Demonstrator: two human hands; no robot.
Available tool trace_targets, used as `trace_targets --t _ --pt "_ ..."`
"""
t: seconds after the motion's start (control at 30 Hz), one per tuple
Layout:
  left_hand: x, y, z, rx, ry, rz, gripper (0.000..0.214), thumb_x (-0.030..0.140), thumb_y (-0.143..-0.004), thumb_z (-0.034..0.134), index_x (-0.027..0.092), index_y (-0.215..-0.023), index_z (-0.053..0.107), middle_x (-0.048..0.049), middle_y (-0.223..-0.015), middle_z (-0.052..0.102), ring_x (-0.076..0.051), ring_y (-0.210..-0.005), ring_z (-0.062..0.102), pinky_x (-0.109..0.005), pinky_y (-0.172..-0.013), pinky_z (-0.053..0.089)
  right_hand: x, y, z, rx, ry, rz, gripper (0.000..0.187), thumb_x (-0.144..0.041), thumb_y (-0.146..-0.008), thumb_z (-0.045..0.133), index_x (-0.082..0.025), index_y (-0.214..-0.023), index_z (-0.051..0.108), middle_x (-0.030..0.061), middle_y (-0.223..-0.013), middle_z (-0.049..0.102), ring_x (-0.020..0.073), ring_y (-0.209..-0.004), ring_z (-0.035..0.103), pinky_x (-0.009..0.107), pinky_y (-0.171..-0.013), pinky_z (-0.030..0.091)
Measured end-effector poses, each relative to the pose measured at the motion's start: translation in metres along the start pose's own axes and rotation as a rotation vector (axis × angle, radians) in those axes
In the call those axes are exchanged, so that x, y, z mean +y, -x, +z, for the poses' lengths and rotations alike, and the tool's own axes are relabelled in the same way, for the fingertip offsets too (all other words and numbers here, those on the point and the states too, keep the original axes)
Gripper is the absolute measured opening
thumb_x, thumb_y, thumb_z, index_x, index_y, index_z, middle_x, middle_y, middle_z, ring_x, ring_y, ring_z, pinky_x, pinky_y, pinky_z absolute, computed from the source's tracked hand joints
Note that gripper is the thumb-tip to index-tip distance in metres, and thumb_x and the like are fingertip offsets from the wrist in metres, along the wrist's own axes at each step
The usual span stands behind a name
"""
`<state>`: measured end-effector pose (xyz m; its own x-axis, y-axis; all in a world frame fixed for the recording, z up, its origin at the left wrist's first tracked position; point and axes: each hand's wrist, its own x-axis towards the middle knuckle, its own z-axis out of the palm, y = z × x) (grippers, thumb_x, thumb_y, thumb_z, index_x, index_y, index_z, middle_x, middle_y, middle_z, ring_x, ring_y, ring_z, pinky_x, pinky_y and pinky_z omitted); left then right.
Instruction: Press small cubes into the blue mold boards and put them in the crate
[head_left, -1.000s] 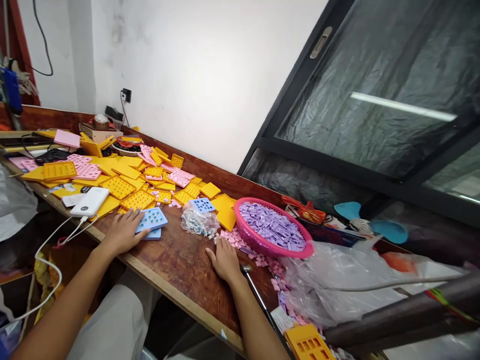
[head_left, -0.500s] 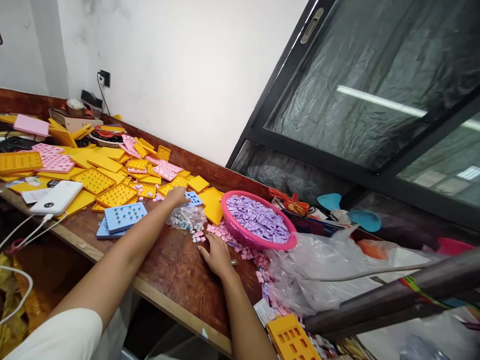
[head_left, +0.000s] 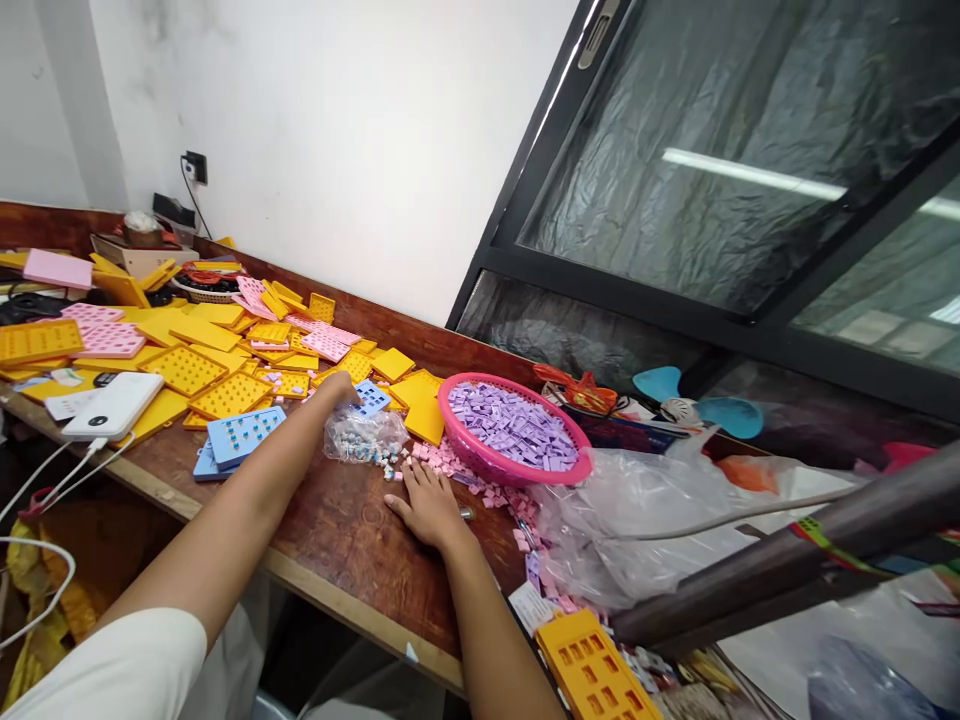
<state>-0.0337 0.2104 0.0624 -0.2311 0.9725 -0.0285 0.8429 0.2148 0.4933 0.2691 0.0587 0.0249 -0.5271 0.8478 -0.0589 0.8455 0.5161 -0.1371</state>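
Note:
My left hand (head_left: 343, 390) is closed at the left edge of a small light-blue board (head_left: 371, 398) with dark square recesses; most of its fingers are hidden behind the hand. Just in front of that board lies a clear plastic bag (head_left: 365, 436) of small white and blue pieces, some spilling out at its right. My right hand (head_left: 429, 503) rests palm down on the brown table (head_left: 360, 540), fingers spread. Its fingertips reach loose pink tiles (head_left: 435, 457), and it holds nothing visible. Left of my left forearm, light-blue boards (head_left: 244, 436) with small pegs are stacked.
A pink basket (head_left: 457, 425) of purple tiles stands right of the hands. Yellow boards (head_left: 214, 330) and pink boards cover the table's left. A white power bank (head_left: 116, 405) with cables lies there. Plastic sheeting (head_left: 600, 520), a dark pole (head_left: 750, 560) and a yellow board (head_left: 592, 665) occupy the right.
My left hand has shifted slightly left and turned, and the small blue board has shifted left with it. My right hand's fingers have spread wider on the table. The view has moved a little.

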Motion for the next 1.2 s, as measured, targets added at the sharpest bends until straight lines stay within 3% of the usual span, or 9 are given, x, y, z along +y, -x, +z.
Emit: trace_targets --t 0.2,0.3,0.4,0.47,0.53,0.67,0.9,1.0,1.2 --pt "0.012 0.027 -0.045 0.127 0.098 -0.041 0.043 0.037 -0.069 0.080 0.010 -0.101 0.068 -0.0195 -0.104 0.074 -0.034 -0.096 0.070 -0.036 -0.081 0.053 0.004 0.000 -0.001 0.036 0.044 0.152 0.090 -0.069 -0.095 0.043 -0.003 -0.156 0.035 0.0241 -0.162 0.029 0.0359 -0.152 0.022 0.053 -0.123 0.010" --pt "0.016 0.056 -0.072 0.286 0.165 0.051 0.038 0.036 -0.087 0.062 0.012 -0.115 0.063 -0.0160 -0.119 0.071 -0.029 -0.105 0.067 -0.033 -0.086 0.052 -0.002 -0.002 -0.001 0.120 0.036 0.120 0.087 -0.066 -0.096 0.044 -0.008 -0.159 0.030 0.0198 -0.165 0.024 0.0335 -0.153 0.020 0.052 -0.123 0.010" --pt "0.010 0.107 -0.083 0.364 0.279 0.209 0.040 0.042 -0.096 0.047 0.016 -0.125 0.056 -0.0089 -0.121 0.070 -0.022 -0.104 0.067 -0.029 -0.085 0.052 -0.007 -0.003 0.001 0.076 0.009 0.007 0.086 -0.068 -0.096 0.040 -0.014 -0.161 0.025 0.0121 -0.168 0.016 0.0292 -0.156 0.014 0.050 -0.124 0.008" --pt "0.002 0.149 -0.079 0.265 0.478 0.380 0.047 0.053 -0.094 0.049 0.015 -0.119 0.059 -0.0076 -0.109 0.072 -0.023 -0.095 0.068 -0.029 -0.076 0.054 -0.008 -0.003 0.002 -0.004 -0.004 0.010 0.086 -0.071 -0.097 0.034 -0.014 -0.161 0.026 0.0118 -0.168 0.016 0.0300 -0.156 0.011 0.053 -0.124 0.005" --pt "-0.008 0.188 -0.065 0.111 0.574 0.392 0.050 0.061 -0.091 0.051 0.016 -0.112 0.061 -0.0053 -0.096 0.071 -0.023 -0.084 0.069 -0.028 -0.066 0.053 -0.005 -0.003 0.003 -0.042 -0.002 0.074 0.090 -0.073 -0.096 0.034 -0.010 -0.160 0.028 0.0158 -0.167 0.017 0.0331 -0.156 0.010 0.055 -0.123 0.004" --pt "-0.025 0.234 -0.027 -0.137 0.487 0.419 0.047 0.062 -0.091 0.050 0.018 -0.100 0.065 -0.0039 -0.091 0.071 -0.022 -0.081 0.068 -0.028 -0.066 0.050 -0.002 -0.007 0.003 0.070 0.008 0.094 0.090 -0.067 -0.096 0.042 -0.007 -0.160 0.025 0.0193 -0.167 0.017 0.0337 -0.155 0.014 0.052 -0.124 0.008" --pt "-0.047 0.229 0.008 -0.338 0.314 0.541 0.046 0.058 -0.095 0.047 0.020 -0.105 0.071 -0.0049 -0.099 0.075 -0.024 -0.087 0.068 -0.028 -0.073 0.047 -0.008 -0.024 0.012 0.094 -0.025 -0.040 0.085 -0.068 -0.098 0.037 -0.016 -0.163 0.019 0.0126 -0.169 0.016 0.0298 -0.155 0.018 0.046 -0.123 0.013" --pt "-0.053 0.225 0.010 -0.390 0.268 0.544 0.048 0.060 -0.094 0.047 0.021 -0.104 0.072 -0.0046 -0.095 0.075 -0.023 -0.082 0.068 -0.027 -0.071 0.047 -0.006 -0.027 0.017 0.136 -0.034 -0.066 0.080 -0.065 -0.099 0.041 -0.013 -0.158 0.031 0.0156 -0.166 0.026 0.0294 -0.152 0.025 0.043 -0.123 0.016" --pt "-0.043 0.222 0.010 -0.237 0.034 0.655 0.037 0.052 -0.089 0.057 0.024 -0.104 0.076 -0.0084 -0.103 0.071 -0.025 -0.092 0.067 -0.031 -0.082 0.049 0.004 -0.031 0.020 0.353 -0.248 -0.196 0.042 -0.035 -0.094 0.058 -0.014 -0.130 0.062 0.0158 -0.138 0.057 0.0279 -0.128 0.052 0.041 -0.113 0.036"
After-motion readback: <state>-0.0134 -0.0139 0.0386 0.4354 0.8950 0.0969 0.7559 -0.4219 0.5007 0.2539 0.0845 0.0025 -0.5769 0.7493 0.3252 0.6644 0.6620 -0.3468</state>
